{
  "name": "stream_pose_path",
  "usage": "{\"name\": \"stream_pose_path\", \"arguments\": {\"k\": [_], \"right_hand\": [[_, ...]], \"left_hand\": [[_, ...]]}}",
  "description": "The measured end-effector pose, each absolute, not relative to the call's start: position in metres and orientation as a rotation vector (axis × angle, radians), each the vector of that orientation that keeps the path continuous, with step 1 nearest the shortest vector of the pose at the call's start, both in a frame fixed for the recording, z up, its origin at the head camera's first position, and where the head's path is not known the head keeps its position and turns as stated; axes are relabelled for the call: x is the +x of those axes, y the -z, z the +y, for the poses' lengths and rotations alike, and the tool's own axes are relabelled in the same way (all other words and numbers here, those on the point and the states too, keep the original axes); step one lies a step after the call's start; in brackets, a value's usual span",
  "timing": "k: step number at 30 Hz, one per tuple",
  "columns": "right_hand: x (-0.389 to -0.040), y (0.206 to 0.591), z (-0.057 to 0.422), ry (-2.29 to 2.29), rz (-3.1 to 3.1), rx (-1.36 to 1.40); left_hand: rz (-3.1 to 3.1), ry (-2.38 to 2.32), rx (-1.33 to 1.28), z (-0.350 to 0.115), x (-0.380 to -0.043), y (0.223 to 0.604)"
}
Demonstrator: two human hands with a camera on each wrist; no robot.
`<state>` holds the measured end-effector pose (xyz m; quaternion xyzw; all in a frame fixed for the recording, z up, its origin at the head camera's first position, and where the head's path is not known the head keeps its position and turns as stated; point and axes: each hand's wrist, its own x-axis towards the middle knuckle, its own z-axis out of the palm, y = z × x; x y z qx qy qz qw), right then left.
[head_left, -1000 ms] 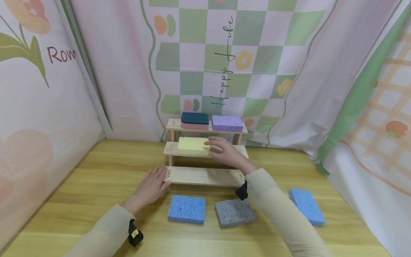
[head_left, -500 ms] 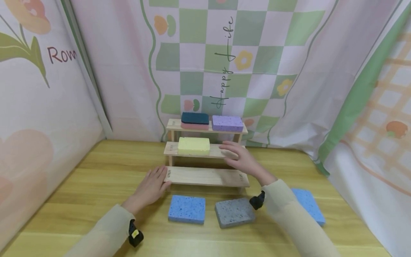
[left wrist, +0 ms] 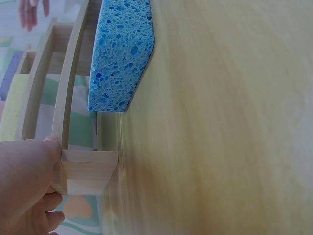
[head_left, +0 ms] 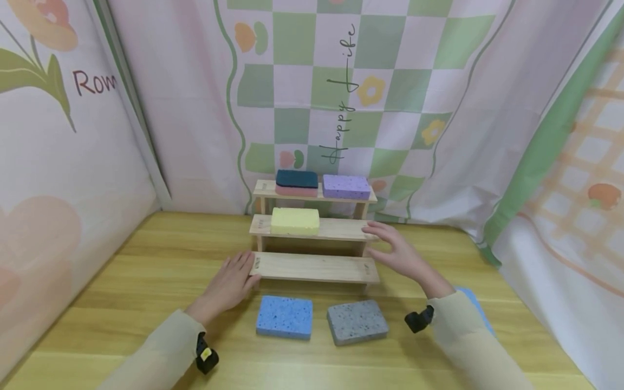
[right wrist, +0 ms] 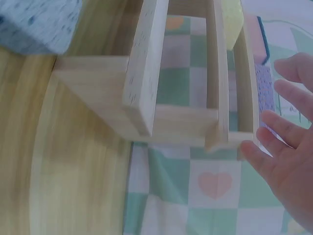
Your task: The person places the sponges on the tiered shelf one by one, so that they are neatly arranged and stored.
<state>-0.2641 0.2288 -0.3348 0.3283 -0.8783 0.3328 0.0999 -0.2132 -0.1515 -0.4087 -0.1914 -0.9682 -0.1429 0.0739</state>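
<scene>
A three-step wooden rack (head_left: 312, 268) stands on the table. My left hand (head_left: 229, 287) grips the left end of its lowest step; in the left wrist view the thumb (left wrist: 53, 149) lies against the board's end, fingers loosely curled behind. My right hand (head_left: 402, 257) hovers by the right end of the middle step, fingers spread and holding nothing. A yellow sponge (head_left: 294, 221) sits on the left of the middle step. On the top step are a pink sponge with a dark scouring layer (head_left: 296, 183) and a purple sponge (head_left: 346, 186).
A blue sponge (head_left: 284, 317) and a grey sponge (head_left: 357, 322) lie in front of the rack. Another blue sponge (head_left: 475, 306) lies at the right, mostly hidden by my right sleeve. A patterned curtain (head_left: 331, 108) hangs behind the rack.
My right hand has moved away from the yellow sponge, rightwards along the middle step to its right end. The yellow sponge stays in place, and my left hand has not moved.
</scene>
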Motion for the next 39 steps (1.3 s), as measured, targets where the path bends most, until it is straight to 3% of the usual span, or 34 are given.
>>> {"name": "stream_pose_path", "arguments": {"k": [39], "right_hand": [[-0.211, 0.352, 0.335, -0.916, -2.704, 0.657]], "left_hand": [[-2.927, 0.448, -0.568, -0.151, -0.213, 0.409]]}}
